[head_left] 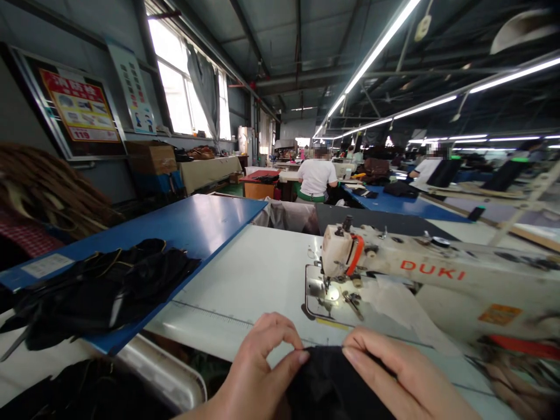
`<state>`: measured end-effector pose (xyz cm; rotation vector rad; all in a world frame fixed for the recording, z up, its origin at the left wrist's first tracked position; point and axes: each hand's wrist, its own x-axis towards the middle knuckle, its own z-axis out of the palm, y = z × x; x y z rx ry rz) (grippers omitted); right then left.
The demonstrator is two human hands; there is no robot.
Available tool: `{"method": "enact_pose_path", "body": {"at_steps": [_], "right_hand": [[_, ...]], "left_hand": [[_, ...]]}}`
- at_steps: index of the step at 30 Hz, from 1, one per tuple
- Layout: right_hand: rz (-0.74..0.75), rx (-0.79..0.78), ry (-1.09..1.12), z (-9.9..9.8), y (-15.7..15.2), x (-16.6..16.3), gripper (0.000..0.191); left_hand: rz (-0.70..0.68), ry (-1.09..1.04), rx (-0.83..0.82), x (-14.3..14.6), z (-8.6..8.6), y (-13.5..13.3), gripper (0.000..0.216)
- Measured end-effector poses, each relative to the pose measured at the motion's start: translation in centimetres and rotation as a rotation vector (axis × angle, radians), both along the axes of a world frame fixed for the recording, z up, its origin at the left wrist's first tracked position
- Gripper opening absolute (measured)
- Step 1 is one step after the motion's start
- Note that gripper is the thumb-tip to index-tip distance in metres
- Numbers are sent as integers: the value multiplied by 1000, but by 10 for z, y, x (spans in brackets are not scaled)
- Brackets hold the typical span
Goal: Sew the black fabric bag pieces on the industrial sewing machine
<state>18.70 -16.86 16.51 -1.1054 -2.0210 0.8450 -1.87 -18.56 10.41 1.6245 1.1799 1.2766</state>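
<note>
Both hands pinch the upper edge of a piece of black fabric point(330, 382) at the front of the white sewing table point(227, 274). My left hand point(266, 361) is closed, thumb and fingertips on the fabric's left corner. On the right corner, the thumb and fingers of my right hand point(394, 373) are closed too. Just beyond them stands a sewing machine point(420, 262), its lit needle area over a metal plate point(315, 291). The lower part of the fabric runs out of the picture.
A pile of black garments point(109, 286) lies on the blue table point(205, 216) at left. Below it is a rounded metal rim point(166, 367). A person in a white shirt point(317, 178) sits ahead with their back to me. A ruler strip point(214, 313) runs along my table.
</note>
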Motion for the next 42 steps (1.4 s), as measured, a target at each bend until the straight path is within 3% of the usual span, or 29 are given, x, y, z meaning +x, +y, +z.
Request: {"method": "enact_pose_path", "body": {"at_steps": [5,8,12,19,28,33,42], "right_hand": [[91,-63,-58,-6,12,9,24],[109,-98,-42,-13,14,9,26],[25,-186,-14,-28,13,1,33],[-13,-142,27,-38,12,-9,34],[0,-111,-61,-46,17,-9,30],[-7,-75,-117,-50,21,-9,28],[21,-92,-186,-61,31,-3,32]], "left_hand": [[-292,-520,-484,-5,9,8,26],[-316,-720,-635,-4,13,13,30],[-261,-730,-625,-1,13,17,33],[-266,-433,-566,-7,10,28,35],[-252,-558,-728,-13,4,38,27],[-170,-576,-800,-6,-3,39,26],[-143,-557,-713,-6,-26,42,27]]}}
